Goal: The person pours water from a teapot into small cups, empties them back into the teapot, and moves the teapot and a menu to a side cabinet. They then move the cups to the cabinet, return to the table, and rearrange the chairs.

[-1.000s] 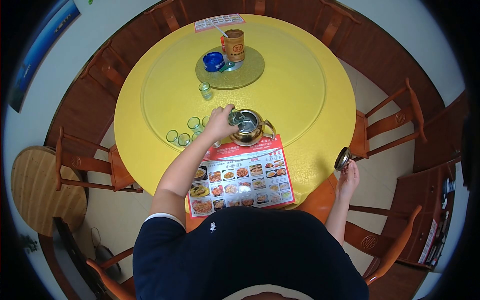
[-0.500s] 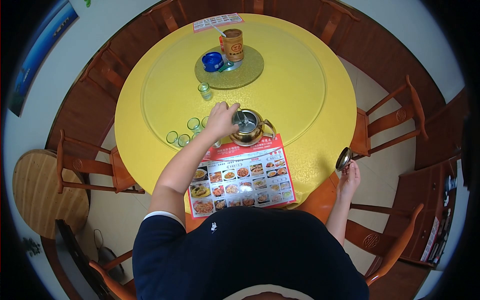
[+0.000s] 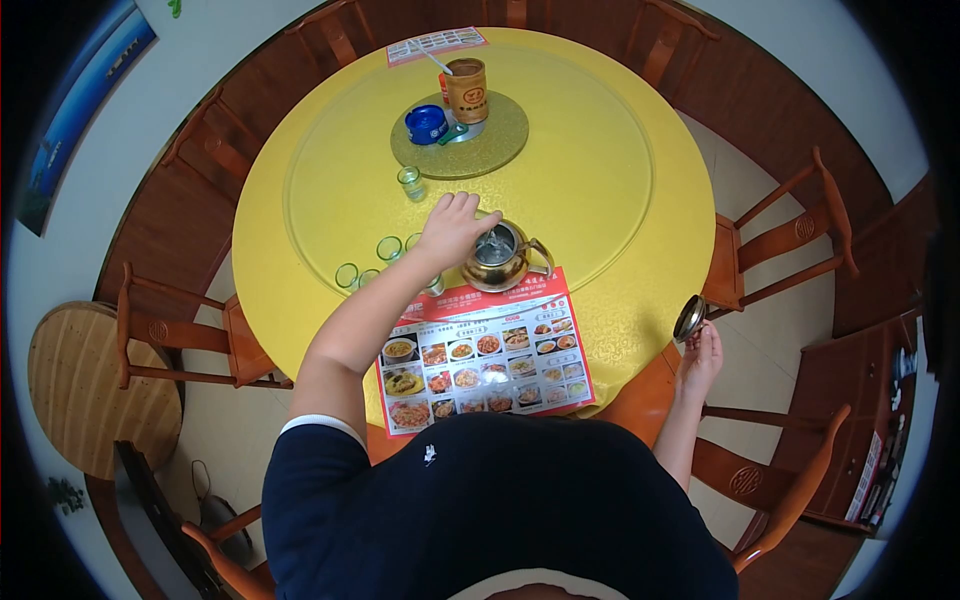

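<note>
My left hand (image 3: 455,232) is closed over the left rim of an uncovered brass-coloured metal teapot (image 3: 488,275), its fingers curled round what looks like a small glass, mostly hidden by the hand. Inside the teapot the metal is shiny, with a bright streak that may be water. My right hand (image 3: 700,362), off the table's right edge, pinches the round teapot lid (image 3: 689,318), held tilted. Several small green-tinted glasses (image 3: 389,248) stand left of the teapot, partly covered by my left forearm. Another glass (image 3: 411,184) stands farther back.
A red-bordered menu (image 3: 487,355) lies under my left arm on the round yellow table (image 3: 600,180). On a gold round mat (image 3: 480,160) are a blue ashtray (image 3: 426,124) and a bamboo-like holder (image 3: 467,92). Wooden chairs (image 3: 790,235) surround the table.
My left hand has risen and shifted slightly right over the teapot, and its fingers have turned. The grey, glass-like shape beneath them is now less visible. My right hand keeps the lid in place.
</note>
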`<action>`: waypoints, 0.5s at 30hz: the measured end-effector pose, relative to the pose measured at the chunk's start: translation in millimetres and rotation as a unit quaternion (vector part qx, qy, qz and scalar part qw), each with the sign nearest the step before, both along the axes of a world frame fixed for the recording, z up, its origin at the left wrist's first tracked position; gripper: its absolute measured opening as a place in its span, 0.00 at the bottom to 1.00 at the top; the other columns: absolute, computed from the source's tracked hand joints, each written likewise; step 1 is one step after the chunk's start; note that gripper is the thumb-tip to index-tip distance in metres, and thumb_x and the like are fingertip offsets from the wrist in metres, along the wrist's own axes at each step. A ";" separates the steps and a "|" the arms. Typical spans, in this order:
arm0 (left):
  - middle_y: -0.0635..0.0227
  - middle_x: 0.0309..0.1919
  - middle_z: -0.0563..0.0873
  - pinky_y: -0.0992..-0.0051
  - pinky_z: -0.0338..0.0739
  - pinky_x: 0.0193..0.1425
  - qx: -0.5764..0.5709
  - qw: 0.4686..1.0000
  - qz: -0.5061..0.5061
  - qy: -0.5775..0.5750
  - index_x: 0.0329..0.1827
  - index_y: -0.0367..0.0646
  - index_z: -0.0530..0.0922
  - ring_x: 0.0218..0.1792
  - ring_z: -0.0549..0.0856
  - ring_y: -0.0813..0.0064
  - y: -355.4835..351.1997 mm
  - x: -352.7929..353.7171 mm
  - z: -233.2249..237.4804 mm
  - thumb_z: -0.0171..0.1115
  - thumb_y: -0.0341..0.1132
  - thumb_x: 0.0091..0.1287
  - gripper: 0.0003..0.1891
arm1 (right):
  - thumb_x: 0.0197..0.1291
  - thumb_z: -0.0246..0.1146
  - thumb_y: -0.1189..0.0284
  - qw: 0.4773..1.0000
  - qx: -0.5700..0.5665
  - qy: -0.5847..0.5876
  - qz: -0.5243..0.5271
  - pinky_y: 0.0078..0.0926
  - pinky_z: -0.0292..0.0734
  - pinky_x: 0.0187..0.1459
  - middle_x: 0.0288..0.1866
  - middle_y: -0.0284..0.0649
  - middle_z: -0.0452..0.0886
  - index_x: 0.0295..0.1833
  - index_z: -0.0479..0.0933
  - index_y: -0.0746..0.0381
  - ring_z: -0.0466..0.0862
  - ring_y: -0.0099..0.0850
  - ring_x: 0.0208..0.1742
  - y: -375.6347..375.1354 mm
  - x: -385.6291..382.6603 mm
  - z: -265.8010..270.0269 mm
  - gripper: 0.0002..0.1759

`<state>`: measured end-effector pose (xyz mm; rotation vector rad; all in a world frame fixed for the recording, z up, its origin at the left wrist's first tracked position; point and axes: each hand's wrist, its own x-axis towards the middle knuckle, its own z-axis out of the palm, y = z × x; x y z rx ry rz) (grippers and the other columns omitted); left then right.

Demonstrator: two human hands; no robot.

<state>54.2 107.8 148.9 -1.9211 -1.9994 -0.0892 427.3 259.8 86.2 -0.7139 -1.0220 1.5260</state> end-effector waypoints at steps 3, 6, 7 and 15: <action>0.64 0.33 0.71 0.72 0.63 0.42 -0.002 0.999 -0.029 0.033 0.44 0.57 0.71 0.40 0.71 0.67 4.1 -3.5 -1.1 0.59 0.30 0.41 0.22 | 0.59 0.49 0.73 1.000 -0.004 0.006 -0.001 0.12 0.65 0.34 0.27 0.31 0.72 0.39 0.71 0.67 0.69 0.16 0.28 -0.1 1.5 -0.9 0.09; 0.65 0.34 0.71 0.72 0.63 0.42 -0.027 0.996 -0.048 0.068 0.43 0.58 0.71 0.39 0.71 0.68 5.7 -3.7 -0.8 0.55 0.30 0.44 0.20 | 0.59 0.49 0.73 1.000 -0.006 0.004 -0.006 0.12 0.65 0.34 0.28 0.31 0.72 0.39 0.71 0.67 0.69 0.16 0.29 -0.5 2.4 -1.3 0.09; 0.65 0.34 0.71 0.72 0.63 0.42 -0.027 0.996 -0.049 0.068 0.43 0.58 0.71 0.39 0.71 0.68 5.6 -3.5 -0.4 0.55 0.30 0.44 0.20 | 0.59 0.49 0.73 1.000 -0.006 0.004 -0.006 0.12 0.65 0.34 0.28 0.31 0.72 0.39 0.71 0.67 0.69 0.16 0.29 -0.2 2.8 -2.2 0.09; 0.62 0.36 0.72 0.69 0.65 0.44 -0.011 0.993 0.016 -0.120 0.46 0.52 0.69 0.40 0.72 0.64 0.1 1.5 1.6 0.62 0.32 0.41 0.25 | 0.58 0.50 0.73 1.000 -0.012 0.005 -0.005 0.13 0.65 0.34 0.28 0.31 0.72 0.39 0.71 0.67 0.68 0.17 0.28 -1.4 0.2 -1.0 0.09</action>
